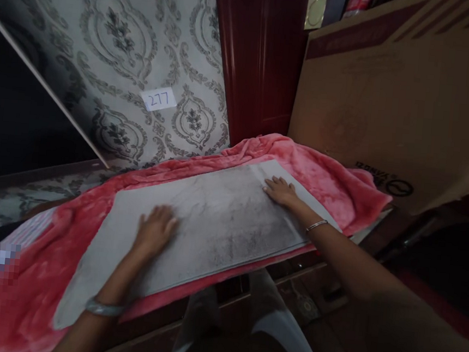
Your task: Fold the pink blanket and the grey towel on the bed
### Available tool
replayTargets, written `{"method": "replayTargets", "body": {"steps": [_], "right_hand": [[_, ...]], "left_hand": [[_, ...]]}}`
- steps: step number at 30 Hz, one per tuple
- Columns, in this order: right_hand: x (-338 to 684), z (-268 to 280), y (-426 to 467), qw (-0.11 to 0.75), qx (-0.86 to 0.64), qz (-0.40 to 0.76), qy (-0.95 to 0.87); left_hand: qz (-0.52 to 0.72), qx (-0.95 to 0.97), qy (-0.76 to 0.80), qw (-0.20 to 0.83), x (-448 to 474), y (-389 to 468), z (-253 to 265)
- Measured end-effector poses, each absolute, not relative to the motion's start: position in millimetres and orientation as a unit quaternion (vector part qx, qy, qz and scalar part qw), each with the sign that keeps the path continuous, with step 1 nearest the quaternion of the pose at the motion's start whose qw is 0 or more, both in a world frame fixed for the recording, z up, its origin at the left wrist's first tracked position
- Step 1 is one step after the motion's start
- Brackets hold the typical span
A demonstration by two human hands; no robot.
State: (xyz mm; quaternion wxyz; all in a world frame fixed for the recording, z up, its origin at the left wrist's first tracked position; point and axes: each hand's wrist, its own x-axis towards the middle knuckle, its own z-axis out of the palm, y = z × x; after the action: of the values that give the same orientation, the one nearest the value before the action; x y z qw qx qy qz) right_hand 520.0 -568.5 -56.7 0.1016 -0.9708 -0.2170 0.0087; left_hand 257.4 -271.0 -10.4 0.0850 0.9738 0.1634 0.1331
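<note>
A large pale sheet with a smudgy grey pattern, like paper or cloth, lies flat across a pink plush blanket. My left hand, slightly blurred, rests palm down on the left half of the sheet, fingers extended. Near the sheet's far right edge, my right hand also lies flat with its fingers apart. Neither hand grips anything. Each wrist wears a bangle. The sheet's near left corner hangs down over the blanket.
Behind the blanket is a patterned wall with a paper label reading 277, beside a dark red panel. A big cardboard box leans at the right. A dark screen-like panel is at the left. My legs are below the near edge.
</note>
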Motion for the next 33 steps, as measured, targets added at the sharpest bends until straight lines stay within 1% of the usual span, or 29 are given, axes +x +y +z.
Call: {"method": "replayTargets", "body": {"steps": [1, 2, 4, 8, 11, 17, 22, 24, 28, 33], "right_hand": [[515, -57, -571, 0.101, -0.971, 0.010, -0.216], [508, -58, -574, 0.098, -0.972, 0.010, -0.215], [495, -62, -579, 0.088, -0.973, 0.004, -0.212], [474, -72, -586, 0.067, -0.974, -0.042, -0.212], [468, -77, -587, 0.068, -0.972, -0.076, -0.210], [470, -83, -586, 0.081, -0.969, -0.105, -0.210], [470, -84, -587, 0.080, -0.969, -0.100, -0.210], [470, -84, -587, 0.079, -0.969, -0.101, -0.210], [471, -87, -589, 0.078, -0.969, -0.106, -0.211], [470, -87, -590, 0.073, -0.969, -0.102, -0.212]], "left_hand": [[0.098, 0.983, 0.138, 0.073, 266, -289, -10], [0.055, 0.992, 0.089, 0.063, 276, -312, -11], [0.007, 0.998, -0.020, 0.058, 298, -362, -16], [-0.034, 0.979, -0.190, 0.065, 330, -438, -32], [-0.046, 0.971, -0.225, 0.059, 334, -449, -47], [0.005, 0.981, -0.192, 0.029, 290, -421, -66], [-0.005, 0.988, -0.153, 0.024, 239, -377, -56], [0.004, 0.993, -0.115, 0.021, 227, -350, -50], [0.035, 0.999, 0.016, -0.009, 213, -300, -50], [0.033, 0.995, 0.088, -0.027, 198, -283, -61]]}}
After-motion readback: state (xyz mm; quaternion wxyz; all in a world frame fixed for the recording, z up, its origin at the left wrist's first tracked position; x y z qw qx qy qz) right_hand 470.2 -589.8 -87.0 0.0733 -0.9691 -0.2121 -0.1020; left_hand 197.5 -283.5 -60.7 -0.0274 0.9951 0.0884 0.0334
